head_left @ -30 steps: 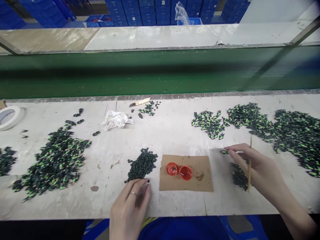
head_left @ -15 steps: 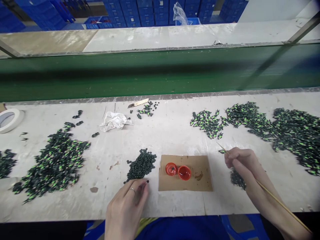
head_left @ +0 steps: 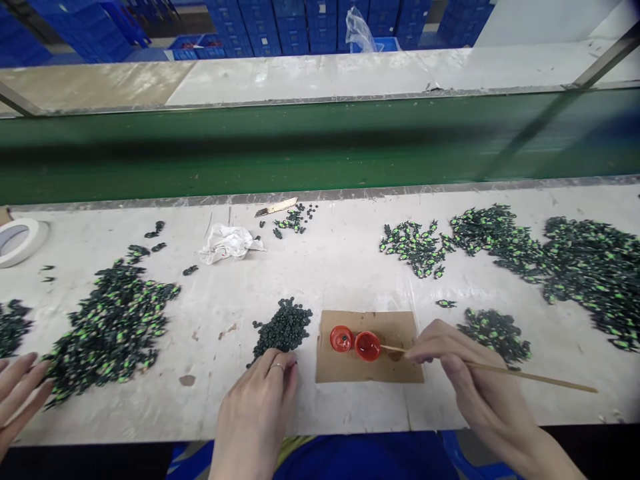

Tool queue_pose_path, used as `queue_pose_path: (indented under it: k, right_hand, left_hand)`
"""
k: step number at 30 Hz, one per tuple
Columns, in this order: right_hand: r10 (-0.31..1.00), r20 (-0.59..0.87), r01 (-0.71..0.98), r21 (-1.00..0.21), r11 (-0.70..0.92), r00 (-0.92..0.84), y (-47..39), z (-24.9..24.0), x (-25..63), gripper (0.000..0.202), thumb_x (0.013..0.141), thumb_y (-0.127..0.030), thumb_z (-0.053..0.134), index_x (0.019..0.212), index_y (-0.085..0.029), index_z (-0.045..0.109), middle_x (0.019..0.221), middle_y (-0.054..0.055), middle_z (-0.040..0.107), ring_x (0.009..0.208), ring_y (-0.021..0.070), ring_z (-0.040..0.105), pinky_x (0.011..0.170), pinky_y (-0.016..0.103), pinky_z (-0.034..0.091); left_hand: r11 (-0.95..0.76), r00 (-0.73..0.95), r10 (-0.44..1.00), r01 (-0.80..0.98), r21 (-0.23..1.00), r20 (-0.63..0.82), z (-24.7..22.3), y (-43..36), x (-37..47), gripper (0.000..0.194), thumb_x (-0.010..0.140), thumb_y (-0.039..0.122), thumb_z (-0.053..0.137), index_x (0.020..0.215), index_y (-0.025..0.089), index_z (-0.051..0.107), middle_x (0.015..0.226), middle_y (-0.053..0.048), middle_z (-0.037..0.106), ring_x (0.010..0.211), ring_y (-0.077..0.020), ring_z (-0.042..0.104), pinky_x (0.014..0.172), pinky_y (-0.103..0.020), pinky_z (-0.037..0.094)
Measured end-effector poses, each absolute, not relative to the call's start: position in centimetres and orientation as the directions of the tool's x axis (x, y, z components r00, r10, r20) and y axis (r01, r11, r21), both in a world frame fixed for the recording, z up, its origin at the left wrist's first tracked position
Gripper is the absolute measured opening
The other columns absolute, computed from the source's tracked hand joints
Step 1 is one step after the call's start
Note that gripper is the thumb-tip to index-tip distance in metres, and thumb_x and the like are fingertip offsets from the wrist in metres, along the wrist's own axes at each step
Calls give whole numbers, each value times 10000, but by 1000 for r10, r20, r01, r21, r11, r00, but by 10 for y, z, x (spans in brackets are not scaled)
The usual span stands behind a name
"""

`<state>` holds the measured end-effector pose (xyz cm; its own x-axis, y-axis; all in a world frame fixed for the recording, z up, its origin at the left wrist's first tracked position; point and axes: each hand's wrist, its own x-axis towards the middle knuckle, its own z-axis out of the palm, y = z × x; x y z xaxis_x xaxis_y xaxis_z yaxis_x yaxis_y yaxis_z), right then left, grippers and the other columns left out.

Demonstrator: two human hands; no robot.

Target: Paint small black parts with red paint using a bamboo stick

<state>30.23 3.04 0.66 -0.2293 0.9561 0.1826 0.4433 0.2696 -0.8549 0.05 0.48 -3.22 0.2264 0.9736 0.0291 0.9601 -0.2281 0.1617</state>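
My right hand (head_left: 465, 367) is closed on a thin wooden stick (head_left: 545, 380). The stick's tip reaches into a red cup (head_left: 367, 347) of glossy liquid. Beside that cup sits a second red piece (head_left: 341, 339), like a cap, with a dark spot in it. Both stand on a brown cardboard piece (head_left: 350, 373). My left hand (head_left: 260, 400), a ring on one finger, is pinched shut at the near edge of a pile of small dark green discs (head_left: 284, 325). A tiny dark disc seems to show at its fingertips, mostly hidden.
Piles of dark parts with bright green marks lie left (head_left: 115, 320) and right (head_left: 590, 267). A smaller dark pile (head_left: 495, 333) lies by my right hand. Crumpled tissue (head_left: 227, 243), a blade-like tool (head_left: 277, 207) and a tape roll (head_left: 30, 240) lie farther back. Another person's hand (head_left: 20, 393) is at left.
My right hand has moved left and down, bringing the stick's tip from above the table into the red cup. My left hand has barely moved. Another person's hand has appeared at the left edge.
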Motion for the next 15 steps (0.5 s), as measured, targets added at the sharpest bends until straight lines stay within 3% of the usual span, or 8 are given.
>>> queue_pose_path:
  k: [4, 8, 15]
  right_hand:
    - [940, 203, 467, -826, 315, -275, 31, -4, 287, 253, 1099, -172, 423, 917, -209, 595, 788, 14, 629, 706, 120, 590, 641, 227, 467]
    - [917, 209, 484, -797, 361, -340, 33, -13, 278, 262, 1100, -161, 417, 869, -205, 535, 782, 13, 610, 722, 135, 559, 658, 243, 456]
    - [921, 197, 529, -770, 357, -336, 36, -20, 272, 271, 1096, -146, 401, 867, -204, 534, 765, 7, 598, 690, 146, 527, 641, 268, 426]
  left_hand:
    - [-249, 251, 968, 965, 86, -14, -30, 7, 5, 293, 1011, 67, 405, 874, 231, 607, 752, 5, 628, 566, -209, 688, 453, -307, 406]
    - [-247, 253, 967, 962, 116, -39, -25, 5, 10, 259, 1035, 97, 400, 913, 241, 577, 770, 16, 619, 548, -190, 681, 453, -289, 443]
    - [-163, 253, 965, 775, 610, -64, -24, -9, 32, 199, 1068, 215, 399, 953, 276, 549, 877, 12, 677, 687, -150, 690, 624, -236, 544]
